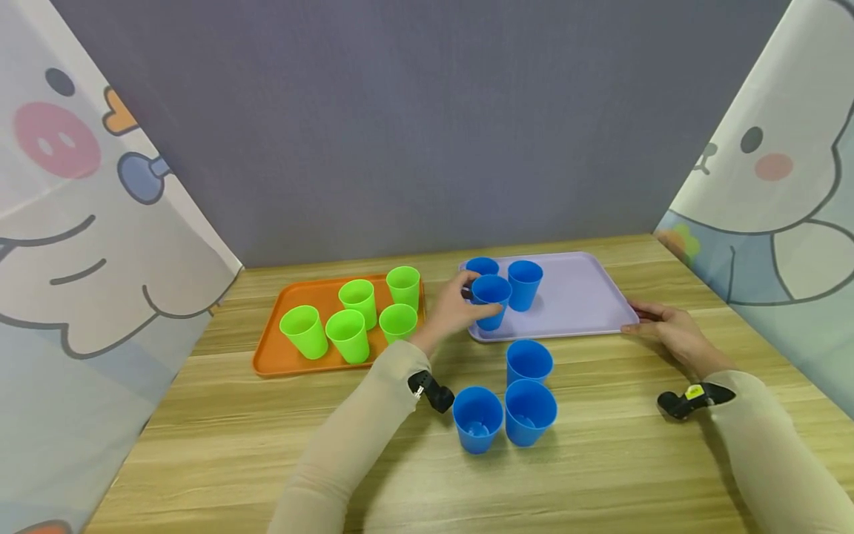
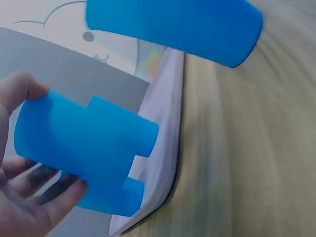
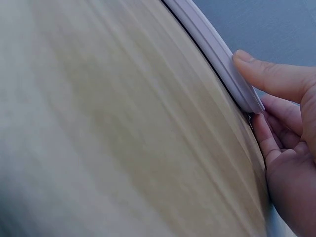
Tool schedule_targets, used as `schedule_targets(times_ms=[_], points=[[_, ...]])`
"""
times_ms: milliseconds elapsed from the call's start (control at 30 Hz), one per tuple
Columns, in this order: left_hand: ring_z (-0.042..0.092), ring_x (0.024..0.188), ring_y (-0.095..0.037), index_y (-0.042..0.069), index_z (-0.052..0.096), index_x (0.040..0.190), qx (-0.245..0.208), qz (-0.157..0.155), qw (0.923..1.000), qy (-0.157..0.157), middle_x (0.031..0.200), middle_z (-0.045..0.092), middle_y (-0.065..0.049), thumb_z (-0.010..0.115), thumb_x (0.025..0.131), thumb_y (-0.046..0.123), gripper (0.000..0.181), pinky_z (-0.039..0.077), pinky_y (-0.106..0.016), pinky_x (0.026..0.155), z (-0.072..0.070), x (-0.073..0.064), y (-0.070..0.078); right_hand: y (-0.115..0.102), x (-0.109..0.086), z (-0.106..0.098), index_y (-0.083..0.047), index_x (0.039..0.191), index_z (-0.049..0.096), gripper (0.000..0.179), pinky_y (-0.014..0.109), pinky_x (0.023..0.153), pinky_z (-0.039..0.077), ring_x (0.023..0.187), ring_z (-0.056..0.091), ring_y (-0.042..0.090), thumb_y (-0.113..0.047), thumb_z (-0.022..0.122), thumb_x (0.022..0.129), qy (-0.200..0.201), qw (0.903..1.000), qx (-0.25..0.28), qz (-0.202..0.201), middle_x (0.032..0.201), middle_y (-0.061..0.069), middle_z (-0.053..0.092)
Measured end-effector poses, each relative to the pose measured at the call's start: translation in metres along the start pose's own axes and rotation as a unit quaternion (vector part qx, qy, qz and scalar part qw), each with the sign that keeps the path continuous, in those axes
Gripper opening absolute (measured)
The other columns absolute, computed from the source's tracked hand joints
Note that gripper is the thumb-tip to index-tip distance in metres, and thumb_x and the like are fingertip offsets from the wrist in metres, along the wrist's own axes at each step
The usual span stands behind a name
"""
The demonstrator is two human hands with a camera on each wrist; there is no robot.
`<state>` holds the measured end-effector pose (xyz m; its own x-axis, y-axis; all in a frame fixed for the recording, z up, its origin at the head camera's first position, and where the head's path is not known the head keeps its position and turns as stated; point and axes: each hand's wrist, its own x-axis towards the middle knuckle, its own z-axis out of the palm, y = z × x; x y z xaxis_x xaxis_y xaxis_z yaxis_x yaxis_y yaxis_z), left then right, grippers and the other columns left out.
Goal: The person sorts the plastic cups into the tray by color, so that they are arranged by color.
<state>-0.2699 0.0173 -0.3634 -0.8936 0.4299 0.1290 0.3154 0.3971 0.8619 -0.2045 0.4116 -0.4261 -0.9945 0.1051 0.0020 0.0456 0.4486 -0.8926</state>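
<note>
My left hand (image 1: pixel 450 311) grips a blue cup (image 1: pixel 491 300) over the left end of the lilac tray (image 1: pixel 577 297). In the left wrist view, the thumb is on one side of that cup (image 2: pixel 64 136) and the fingers on the other. Whether its base touches the tray is unclear. Two more blue cups, a left one (image 1: pixel 482 265) and a right one (image 1: pixel 524 285), stand upright on the tray just behind it. At the tray's near right corner, my right hand (image 1: pixel 683 341) pinches the rim (image 3: pixel 219 57), thumb on top and fingers at the edge.
Three blue cups stand close together on the wooden table (image 1: pixel 600 460) before the lilac tray, one of them front left (image 1: pixel 477 419). To the left, an orange tray (image 1: pixel 270 348) bears several lime-green cups (image 1: pixel 348 335). A grey partition (image 1: pixel 427 133) rises behind the table.
</note>
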Motion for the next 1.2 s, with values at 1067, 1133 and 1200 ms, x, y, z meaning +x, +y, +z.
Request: schedule_targets(times_ms=[1067,1133,1200], points=[[0.059,0.119,-0.03,0.002,0.053,0.133,-0.004,-0.038,0.9969,0.068,0.14,0.056,-0.014,0.082,0.083,0.03,0.064,0.052,-0.041,0.096,0.018,0.025,-0.024,0.002,0.001,-0.001,0.016,0.144,0.034,0.077,0.006,0.076,0.045,0.089,0.055,-0.013,-0.011,0.078,0.088,-0.006,0.9997,0.024,0.008,0.097,-0.033,0.06],[0.057,0.122,-0.03,0.002,0.052,0.134,-0.004,-0.04,0.9966,0.073,0.146,0.05,-0.014,0.082,0.083,0.03,0.066,0.051,-0.042,0.098,0.018,0.027,-0.025,0.001,0.0,-0.001,0.016,0.145,0.034,0.077,0.006,0.076,0.045,0.089,0.055,-0.014,-0.012,0.078,0.087,-0.007,0.9998,0.017,0.011,0.096,-0.033,0.059],[0.057,0.123,-0.031,0.002,0.052,0.135,-0.003,-0.04,0.9962,0.077,0.149,0.047,-0.015,0.081,0.083,0.029,0.066,0.051,-0.042,0.098,0.018,0.029,-0.025,0.0,0.0,-0.001,0.015,0.145,0.035,0.078,0.006,0.076,0.045,0.089,0.054,-0.014,-0.013,0.078,0.087,-0.006,0.9998,0.012,0.012,0.096,-0.034,0.058]])
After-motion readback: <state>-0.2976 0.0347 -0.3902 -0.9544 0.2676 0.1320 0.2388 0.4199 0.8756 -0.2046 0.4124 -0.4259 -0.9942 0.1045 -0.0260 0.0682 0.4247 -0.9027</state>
